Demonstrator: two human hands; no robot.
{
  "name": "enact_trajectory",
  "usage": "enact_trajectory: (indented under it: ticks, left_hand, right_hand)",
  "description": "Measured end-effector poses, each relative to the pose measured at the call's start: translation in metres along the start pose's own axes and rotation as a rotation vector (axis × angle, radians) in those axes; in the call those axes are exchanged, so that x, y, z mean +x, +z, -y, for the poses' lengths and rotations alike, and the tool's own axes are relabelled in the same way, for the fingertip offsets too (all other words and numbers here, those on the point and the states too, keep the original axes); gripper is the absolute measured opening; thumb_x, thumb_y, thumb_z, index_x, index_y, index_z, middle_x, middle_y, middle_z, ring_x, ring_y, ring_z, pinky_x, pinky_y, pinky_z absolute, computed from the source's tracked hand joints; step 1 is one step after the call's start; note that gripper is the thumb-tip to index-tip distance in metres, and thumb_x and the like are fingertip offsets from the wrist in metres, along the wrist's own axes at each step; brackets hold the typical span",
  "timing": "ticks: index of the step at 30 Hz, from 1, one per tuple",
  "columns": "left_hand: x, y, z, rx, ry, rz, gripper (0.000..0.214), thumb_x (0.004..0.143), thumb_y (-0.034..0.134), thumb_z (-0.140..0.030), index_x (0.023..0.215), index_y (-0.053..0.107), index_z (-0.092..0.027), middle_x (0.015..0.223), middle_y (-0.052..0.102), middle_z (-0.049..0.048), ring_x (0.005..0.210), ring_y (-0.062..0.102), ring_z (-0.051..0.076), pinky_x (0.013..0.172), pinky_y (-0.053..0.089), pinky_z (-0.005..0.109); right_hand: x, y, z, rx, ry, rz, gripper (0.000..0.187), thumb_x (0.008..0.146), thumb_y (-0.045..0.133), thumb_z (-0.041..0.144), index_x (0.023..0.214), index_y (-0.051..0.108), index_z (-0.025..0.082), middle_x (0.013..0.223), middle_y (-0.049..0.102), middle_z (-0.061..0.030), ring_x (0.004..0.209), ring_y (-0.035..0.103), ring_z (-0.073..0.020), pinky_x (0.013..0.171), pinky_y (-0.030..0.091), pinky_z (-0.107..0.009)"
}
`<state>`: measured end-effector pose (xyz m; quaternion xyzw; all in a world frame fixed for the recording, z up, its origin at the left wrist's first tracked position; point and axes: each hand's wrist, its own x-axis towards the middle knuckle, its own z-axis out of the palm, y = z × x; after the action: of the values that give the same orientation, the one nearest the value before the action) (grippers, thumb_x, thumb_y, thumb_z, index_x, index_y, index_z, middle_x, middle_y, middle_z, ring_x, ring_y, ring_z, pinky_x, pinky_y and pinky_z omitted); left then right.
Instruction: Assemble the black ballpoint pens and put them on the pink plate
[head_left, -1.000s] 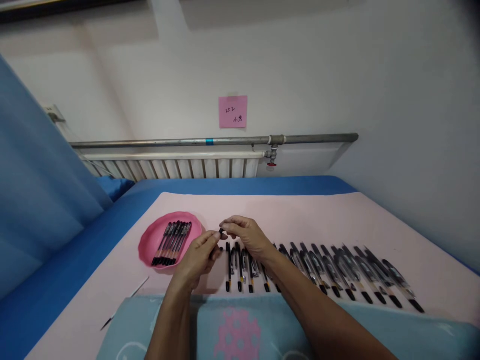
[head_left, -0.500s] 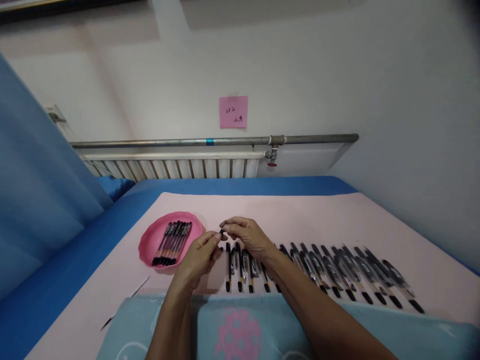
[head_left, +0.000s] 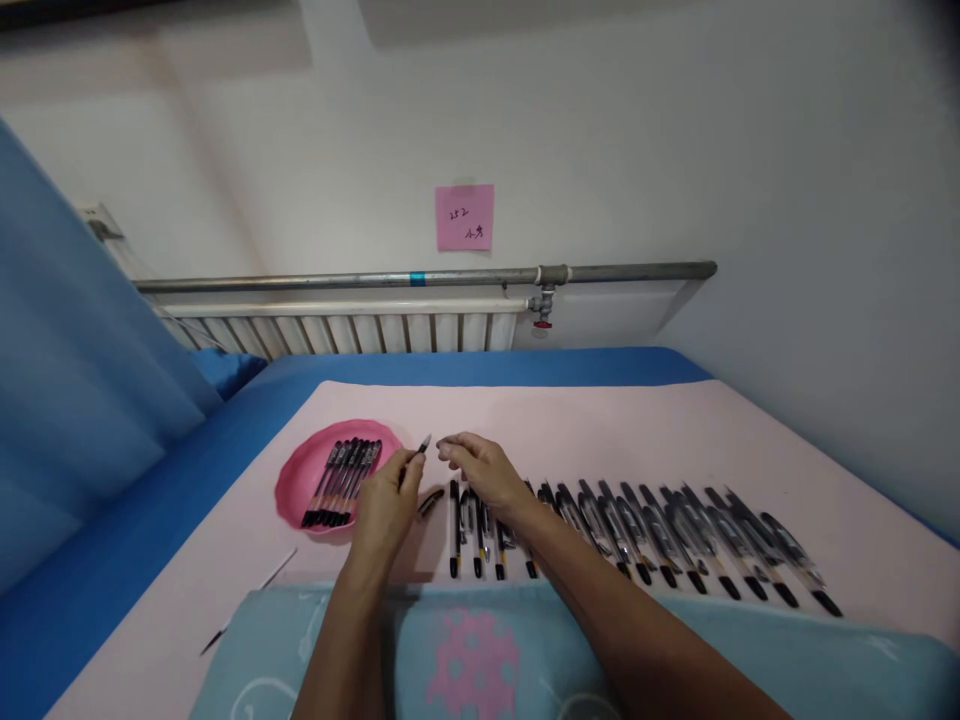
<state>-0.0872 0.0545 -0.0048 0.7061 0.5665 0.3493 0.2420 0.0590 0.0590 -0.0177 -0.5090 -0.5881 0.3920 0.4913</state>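
My left hand point(head_left: 386, 500) is closed around a pen point(head_left: 424, 444), whose pale pointed tip sticks up past the thumb; the rest of the barrel is hidden in the palm. Just right of that tip, my right hand point(head_left: 484, 470) is pinched, thumb against forefinger, and whatever it may hold is too small to make out. A gap shows between the two hands. Below them, a black pen cap point(head_left: 430, 502) lies on the pink sheet. Rows of disassembled pen parts point(head_left: 645, 535), with black ends and clear caps, spread from under my right forearm to the right.
Left of my hands stands a pink bowl point(head_left: 289, 495) holding several capped black pens point(head_left: 345, 480). A thin white stick with a dark tip point(head_left: 277, 568) lies near the front left. Light blue cloth point(head_left: 337, 610) covers the near edge. A radiator point(head_left: 375, 335) runs along the wall behind.
My hands have come apart. My left hand has shifted left and now shows a pen tip upward. The black cap beneath shows more fully.
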Motion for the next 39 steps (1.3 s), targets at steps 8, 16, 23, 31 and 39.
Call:
enact_trajectory:
  ticks: [8,16,23,31,39]
  left_hand:
    - [0.001,-0.002,0.002,-0.038,-0.008,-0.038,0.029,0.08,0.039,-0.039,0.079,0.061,-0.019,0.067,0.062,0.0019,0.061,0.051,0.015,0.06,0.034,0.024]
    - [0.002,-0.002,0.006,-0.174,-0.043,-0.023,0.031,0.079,0.042,-0.041,0.083,0.063,-0.018,0.061,0.057,0.0003,0.058,0.05,0.014,0.057,0.035,0.023]
    - [0.0,0.0,0.009,-0.365,-0.079,0.17,0.038,0.076,0.045,-0.045,0.097,0.061,-0.018,0.052,0.046,-0.0041,0.049,0.042,0.011,0.047,0.03,0.021]
    - [-0.002,-0.002,0.004,-0.292,-0.072,0.286,0.036,0.076,0.045,-0.042,0.099,0.061,-0.02,0.052,0.045,-0.0043,0.052,0.043,0.012,0.051,0.03,0.022]
    - [-0.002,-0.002,0.007,-0.28,-0.061,0.292,0.039,0.075,0.045,-0.045,0.1,0.061,-0.019,0.051,0.045,-0.0045,0.051,0.042,0.012,0.05,0.029,0.022]
  right_hand:
    - [-0.012,0.017,-0.019,-0.969,-0.401,0.347,0.018,0.074,0.051,0.015,0.086,0.065,0.019,0.088,0.065,-0.0068,0.09,0.048,-0.0218,0.079,0.028,-0.036]
    - [-0.002,0.012,-0.018,-0.557,-0.267,0.184,0.019,0.081,0.043,0.02,0.091,0.059,0.017,0.085,0.062,-0.006,0.081,0.052,-0.0174,0.075,0.036,-0.033]
    - [0.01,-0.021,-0.011,0.367,0.045,-0.022,0.016,0.069,0.055,0.026,0.082,0.06,0.017,0.058,0.05,0.0038,0.049,0.044,-0.0085,0.048,0.036,-0.023]
    - [0.011,-0.023,-0.009,0.407,0.08,-0.018,0.008,0.063,0.054,0.022,0.066,0.059,0.016,0.044,0.045,0.006,0.041,0.038,-0.0073,0.043,0.03,-0.022]
    - [0.009,-0.03,0.002,0.302,0.063,-0.041,0.008,0.06,0.052,0.021,0.064,0.058,0.018,0.044,0.043,0.0067,0.041,0.037,-0.0078,0.044,0.029,-0.023]
